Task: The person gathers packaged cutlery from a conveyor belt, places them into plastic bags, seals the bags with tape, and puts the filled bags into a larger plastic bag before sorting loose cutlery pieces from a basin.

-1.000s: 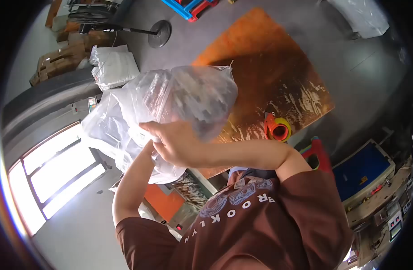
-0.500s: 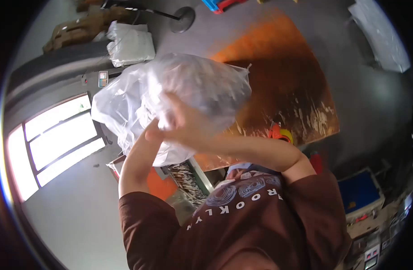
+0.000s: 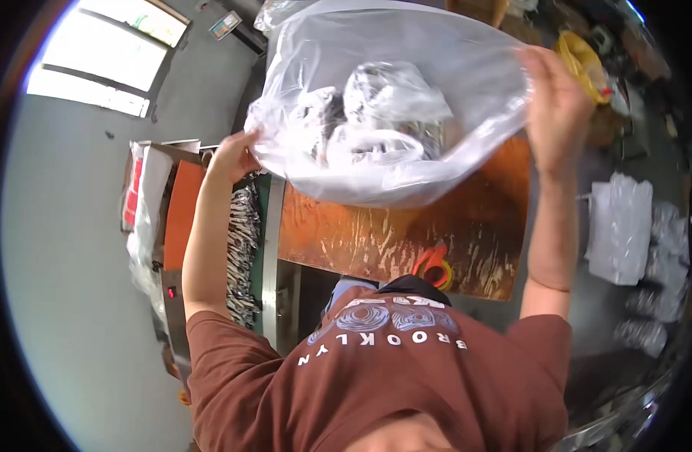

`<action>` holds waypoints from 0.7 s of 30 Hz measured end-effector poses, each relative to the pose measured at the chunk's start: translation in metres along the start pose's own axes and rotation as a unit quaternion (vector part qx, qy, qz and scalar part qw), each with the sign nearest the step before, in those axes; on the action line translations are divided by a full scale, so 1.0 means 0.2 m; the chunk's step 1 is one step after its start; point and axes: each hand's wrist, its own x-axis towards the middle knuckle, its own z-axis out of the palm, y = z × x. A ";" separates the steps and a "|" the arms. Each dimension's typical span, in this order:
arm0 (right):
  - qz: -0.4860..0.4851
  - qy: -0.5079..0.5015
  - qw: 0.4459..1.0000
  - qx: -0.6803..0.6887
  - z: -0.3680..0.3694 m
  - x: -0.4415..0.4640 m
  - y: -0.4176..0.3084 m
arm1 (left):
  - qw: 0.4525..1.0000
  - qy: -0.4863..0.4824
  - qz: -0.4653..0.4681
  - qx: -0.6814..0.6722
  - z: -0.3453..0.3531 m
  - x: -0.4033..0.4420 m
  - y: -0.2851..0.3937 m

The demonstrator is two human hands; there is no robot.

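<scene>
A large clear plastic bag (image 3: pixel 451 68) is stretched wide between my two hands, above the far part of the worn orange-brown table. Its mouth gapes towards me. Inside lie several plastic-wrapped packets (image 3: pixel 395 94) with dark and silvery contents I cannot make out. My left hand (image 3: pixel 236 156) pinches the bag's edge at the left. On the other side my right hand (image 3: pixel 558 105) is closed around the raised edge.
A red and yellow tape dispenser (image 3: pixel 434 268) lies on the table's (image 3: pixel 338 233) near edge. Left of it, a green-lined channel holds many slim metallic pieces (image 3: pixel 244 256). White wrapped packages (image 3: pixel 619 230) stand on the floor at right.
My hands were together at the gathered bag; now they are far apart, with its mouth spread and the packets visible. My view has turned, bringing the floor packages at right into sight.
</scene>
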 end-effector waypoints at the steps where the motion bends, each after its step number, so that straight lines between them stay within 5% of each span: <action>1: -0.009 0.008 0.998 -0.069 -0.04 0.07 -0.02 | 0.998 0.026 0.046 -0.037 -0.10 0.04 0.03; 2: -0.021 0.018 0.990 -0.138 -0.08 0.11 -0.06 | 0.989 0.107 0.043 -0.088 -0.04 -0.06 0.15; 3: 0.006 0.002 0.961 -0.276 -0.11 0.13 -0.12 | 1.000 0.001 0.023 -0.016 -0.18 -0.10 0.26; 4: 0.013 0.024 0.949 -0.313 -0.09 0.14 -0.27 | 0.988 0.065 0.106 -0.094 -0.03 -0.19 0.30; 5: 0.022 0.043 0.936 -0.348 -0.02 0.13 -0.44 | 0.984 0.012 0.172 -0.045 -0.25 -0.04 0.32; 7: -0.258 -0.037 0.956 -0.135 0.22 0.12 -0.60 | 0.965 0.078 0.250 -0.022 0.09 -0.29 0.38; 9: -0.225 -0.415 0.872 -0.132 0.61 0.08 -0.69 | 0.938 0.070 0.340 0.010 0.08 -0.29 0.36; 10: -0.022 -0.655 0.739 -0.156 0.81 0.10 -0.81 | 0.931 0.061 0.353 0.074 0.00 -0.28 0.34; 11: -0.109 -0.673 0.720 -0.135 1.00 -0.01 -0.61 | 0.918 0.056 0.373 0.127 0.03 -0.37 0.35; 13: -0.214 -0.702 0.668 -0.125 1.26 -0.17 -0.32 | 0.943 0.138 0.301 0.024 0.04 -0.42 0.35; 16: -0.155 -0.702 0.668 -0.190 1.13 -0.21 -0.33 | 0.981 -0.086 0.100 0.139 -0.11 -0.29 0.23; 17: -0.134 -0.690 0.679 -0.213 1.10 -0.18 -0.35 | 0.923 -0.155 0.178 0.302 -0.20 -0.30 0.22; 21: -0.032 -0.578 0.736 -0.351 1.17 0.04 -0.59 | 0.951 -0.083 0.299 -0.003 -0.57 -0.54 0.09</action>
